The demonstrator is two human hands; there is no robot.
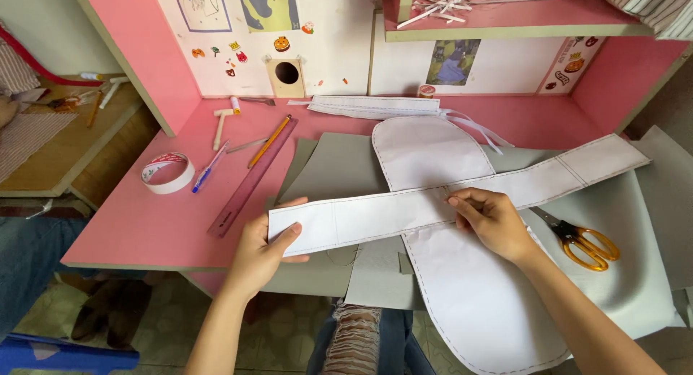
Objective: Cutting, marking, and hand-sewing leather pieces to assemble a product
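Note:
A long white paper pattern strip (404, 205) with dashed edges lies slanted across the pink desk (137, 223). My left hand (263, 249) pinches its near left end between thumb and fingers. My right hand (494, 220) grips the strip near its middle. Under the strip lies a large rounded white pattern piece (462, 288) on grey fabric (336, 169).
Yellow-handled scissors (585, 241) lie just right of my right hand. On the left of the desk are a purple ruler (249, 180), a yellow pencil (269, 140), a blue pen (208, 169), a tape roll (167, 173) and a small white hammer-shaped tool (220, 122). More white strips (375, 106) lie at the back.

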